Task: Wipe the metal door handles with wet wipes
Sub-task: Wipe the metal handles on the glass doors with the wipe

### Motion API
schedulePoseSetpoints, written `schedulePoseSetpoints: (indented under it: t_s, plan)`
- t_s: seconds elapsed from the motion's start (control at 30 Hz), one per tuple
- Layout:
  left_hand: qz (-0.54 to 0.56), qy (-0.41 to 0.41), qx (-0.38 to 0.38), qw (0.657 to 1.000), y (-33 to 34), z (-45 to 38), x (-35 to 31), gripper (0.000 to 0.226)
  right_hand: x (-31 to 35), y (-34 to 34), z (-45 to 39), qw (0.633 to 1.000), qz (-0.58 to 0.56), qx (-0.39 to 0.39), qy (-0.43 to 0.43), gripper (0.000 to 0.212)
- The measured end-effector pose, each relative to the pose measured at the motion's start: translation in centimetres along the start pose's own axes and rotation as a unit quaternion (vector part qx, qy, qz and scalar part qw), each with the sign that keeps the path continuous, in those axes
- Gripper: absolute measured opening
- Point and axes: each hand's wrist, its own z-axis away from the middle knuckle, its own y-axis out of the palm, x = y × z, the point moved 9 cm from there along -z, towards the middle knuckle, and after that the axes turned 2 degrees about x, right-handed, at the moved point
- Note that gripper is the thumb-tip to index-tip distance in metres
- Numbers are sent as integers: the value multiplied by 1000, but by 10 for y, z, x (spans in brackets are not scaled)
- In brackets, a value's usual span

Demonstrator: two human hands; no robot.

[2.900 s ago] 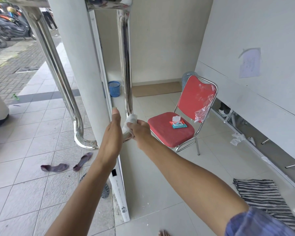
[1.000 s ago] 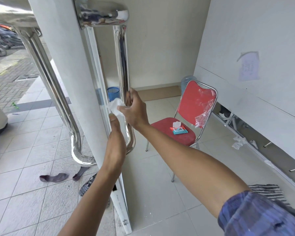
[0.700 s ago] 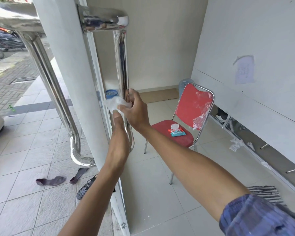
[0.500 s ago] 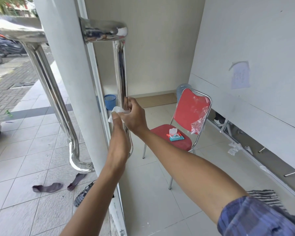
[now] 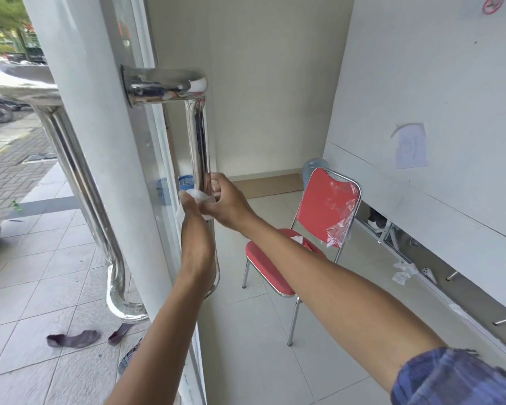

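Note:
A white door (image 5: 100, 159) stands edge-on before me, with a polished metal handle on each side. The inner handle (image 5: 197, 135) is a vertical bar with bent ends. My right hand (image 5: 230, 201) curls round this bar at mid-height and holds a white wet wipe (image 5: 199, 196) against the metal. My left hand (image 5: 195, 229) sits just below it, between door edge and bar, fingers pointing up and a fingertip touching the wipe. The outer handle (image 5: 79, 185) on the left is untouched.
A red chair (image 5: 329, 206) with a chrome frame stands behind the handle; a wipes pack (image 5: 298, 238) on its seat is mostly hidden by my right forearm. A blue bin (image 5: 185, 182) stands by the far wall. Sandals (image 5: 73, 339) lie on the outside tiles.
My right hand has carried the wipe up from the handle's lower bend to the middle of the bar. My left hand followed upward along the door edge.

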Motion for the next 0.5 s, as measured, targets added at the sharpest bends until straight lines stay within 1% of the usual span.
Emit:
schedulePoseSetpoints:
  t_s: [0.07, 0.17, 0.27, 0.37, 0.5]
  plan:
    - [-2, -5, -4, 1000, 0, -3, 8, 60, -7, 4, 3, 1000, -16, 21, 7, 77]
    - [-12, -23, -6, 1000, -1, -12, 23, 62, -19, 1, 5, 995, -84, 46, 27, 63]
    - [-12, -43, -7, 999, -3, -19, 38, 62, -36, 0, 6, 987, -135, 45, 68, 55]
    - [-19, -52, -13, 998, -6, -27, 54, 65, -52, 4, 9, 984, -127, 51, 115, 43]
    - [-8, -77, -16, 997, -12, -37, 74, 68, -71, 9, 12, 979, -118, 58, 157, 40]
